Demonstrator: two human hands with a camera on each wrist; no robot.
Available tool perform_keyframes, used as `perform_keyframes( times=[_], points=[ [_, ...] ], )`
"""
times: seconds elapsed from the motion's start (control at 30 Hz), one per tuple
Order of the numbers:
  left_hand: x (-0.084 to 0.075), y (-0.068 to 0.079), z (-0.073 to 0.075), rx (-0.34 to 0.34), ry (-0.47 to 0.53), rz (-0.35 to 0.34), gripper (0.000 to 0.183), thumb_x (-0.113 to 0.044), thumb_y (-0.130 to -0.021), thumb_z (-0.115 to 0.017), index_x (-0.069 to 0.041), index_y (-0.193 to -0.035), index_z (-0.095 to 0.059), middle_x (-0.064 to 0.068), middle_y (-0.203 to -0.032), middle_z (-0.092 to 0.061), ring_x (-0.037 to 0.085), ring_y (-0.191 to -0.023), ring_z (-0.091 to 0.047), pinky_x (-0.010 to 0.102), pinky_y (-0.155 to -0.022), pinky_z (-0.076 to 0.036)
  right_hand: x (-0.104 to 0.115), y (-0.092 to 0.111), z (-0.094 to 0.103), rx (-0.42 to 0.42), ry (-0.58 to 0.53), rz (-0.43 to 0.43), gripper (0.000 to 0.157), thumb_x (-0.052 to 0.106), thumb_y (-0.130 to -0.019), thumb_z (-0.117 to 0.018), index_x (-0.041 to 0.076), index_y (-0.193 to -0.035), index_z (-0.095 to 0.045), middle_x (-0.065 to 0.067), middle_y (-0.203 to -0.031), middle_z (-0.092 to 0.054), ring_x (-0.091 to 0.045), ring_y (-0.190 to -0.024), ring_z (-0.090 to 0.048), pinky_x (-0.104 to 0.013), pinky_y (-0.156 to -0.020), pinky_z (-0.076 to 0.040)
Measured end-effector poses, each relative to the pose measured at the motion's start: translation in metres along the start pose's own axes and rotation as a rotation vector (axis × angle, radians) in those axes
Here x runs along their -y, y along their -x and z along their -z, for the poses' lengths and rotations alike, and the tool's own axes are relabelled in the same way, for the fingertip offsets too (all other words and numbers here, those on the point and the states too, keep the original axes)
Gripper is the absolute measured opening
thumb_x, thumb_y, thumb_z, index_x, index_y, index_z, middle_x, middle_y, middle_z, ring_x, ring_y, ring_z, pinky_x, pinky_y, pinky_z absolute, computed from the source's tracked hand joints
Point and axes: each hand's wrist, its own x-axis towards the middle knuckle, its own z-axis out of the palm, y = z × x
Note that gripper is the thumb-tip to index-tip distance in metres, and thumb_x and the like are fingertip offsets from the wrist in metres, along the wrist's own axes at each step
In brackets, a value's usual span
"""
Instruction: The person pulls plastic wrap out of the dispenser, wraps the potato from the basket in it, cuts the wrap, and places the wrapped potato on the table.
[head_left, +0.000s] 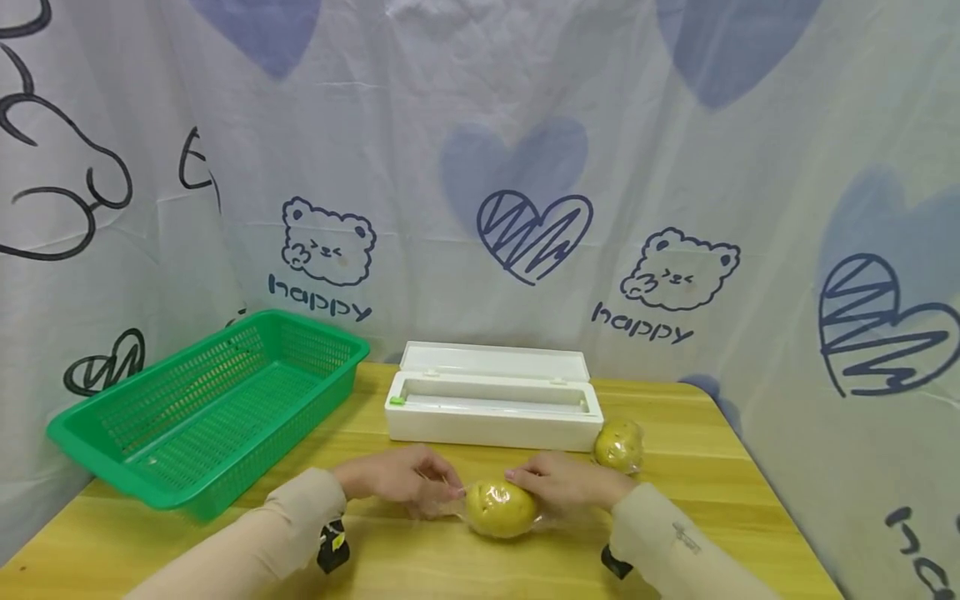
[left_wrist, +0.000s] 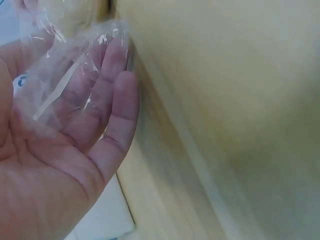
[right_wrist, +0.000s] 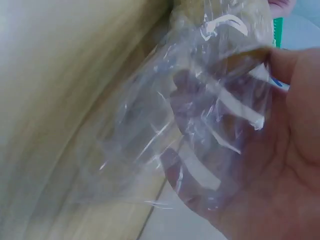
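Note:
Between my two hands, low over the table, is a yellow potato (head_left: 500, 508) in clear plastic wrap (head_left: 456, 505), its loose ends sticking out on both sides. My left hand (head_left: 405, 479) pinches the wrap at the potato's left end. In the left wrist view, crinkled film lies across the bent fingers (left_wrist: 122, 100). My right hand (head_left: 566, 482) holds the potato's right side, thumb on its upper edge. A loose flap of film (right_wrist: 150, 125) spreads in front of that hand's fingers in the right wrist view, partly veiling them.
A white wrap dispenser box (head_left: 495, 423) stands behind the hands with its lid raised and a roll inside. By its right end lies another wrapped potato (head_left: 619, 446). A green plastic basket (head_left: 210, 408) occupies the table's left side. Behind hangs a printed curtain (head_left: 420, 275).

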Motion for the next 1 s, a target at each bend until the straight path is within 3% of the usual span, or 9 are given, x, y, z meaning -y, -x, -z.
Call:
perform_keyframes(
  times=[0.2, 0.3, 0.47, 0.53, 0.8, 1.0],
  points=[
    [0.001, -0.002, 0.002, -0.080, 0.013, 0.012, 0.019, -0.023, -0.109, -0.065, -0.009, -0.111, -0.078, 0.007, -0.091, -0.077, 0.015, -0.071, -0.069, 0.028, -0.061, -0.058, -0.027, -0.017, -0.005, -0.133, 0.125, 0.119, 0.050, 0.052, -0.114, -0.043, 0.015, -0.111, -0.076, 0.012, -0.089, -0.070, -0.002, -0.079, -0.059, -0.029, -0.074, -0.055],
    [0.000, -0.003, 0.002, -0.103, -0.011, -0.011, 0.022, -0.025, -0.110, -0.063, -0.007, -0.112, -0.076, 0.009, -0.083, -0.077, 0.014, -0.066, -0.067, 0.026, -0.057, -0.054, -0.021, -0.013, -0.003, -0.160, 0.120, 0.123, 0.044, 0.049, -0.114, -0.046, 0.015, -0.113, -0.074, 0.009, -0.096, -0.073, -0.006, -0.086, -0.064, -0.032, -0.079, -0.057],
    [0.001, -0.006, 0.004, -0.173, -0.105, -0.041, 0.020, -0.026, -0.109, -0.065, -0.010, -0.110, -0.076, 0.000, -0.075, -0.068, 0.012, -0.063, -0.060, 0.025, -0.055, -0.051, 0.006, 0.000, 0.003, -0.130, 0.089, 0.035, 0.048, 0.053, -0.107, -0.060, 0.011, -0.129, -0.072, -0.002, -0.118, -0.077, -0.019, -0.108, -0.070, -0.047, -0.098, -0.059],
    [0.002, -0.006, 0.004, -0.193, -0.122, -0.042, 0.018, -0.024, -0.108, -0.065, -0.011, -0.109, -0.077, -0.001, -0.074, -0.065, 0.012, -0.063, -0.058, 0.026, -0.055, -0.051, 0.008, 0.002, 0.003, -0.122, 0.099, 0.000, 0.052, 0.054, -0.105, -0.064, 0.011, -0.134, -0.071, -0.002, -0.121, -0.076, -0.018, -0.111, -0.070, -0.048, -0.102, -0.058],
    [0.010, -0.003, 0.006, -0.244, -0.010, -0.026, 0.011, -0.006, -0.105, -0.066, 0.000, -0.107, -0.074, 0.006, -0.082, -0.071, 0.015, -0.069, -0.068, 0.032, -0.062, -0.062, 0.004, 0.006, -0.002, -0.133, 0.084, -0.020, 0.052, 0.053, -0.107, -0.061, 0.012, -0.136, -0.072, 0.008, -0.101, -0.071, -0.008, -0.090, -0.061, -0.034, -0.085, -0.055],
    [0.012, -0.002, 0.013, -0.331, -0.045, -0.023, 0.017, -0.014, -0.108, -0.064, -0.003, -0.104, -0.076, 0.006, -0.085, -0.072, 0.015, -0.070, -0.066, 0.032, -0.061, -0.059, 0.004, 0.008, -0.002, -0.134, 0.093, -0.012, 0.054, 0.053, -0.107, -0.060, 0.010, -0.139, -0.069, 0.004, -0.103, -0.075, -0.008, -0.092, -0.066, -0.037, -0.086, -0.059]
  ],
)
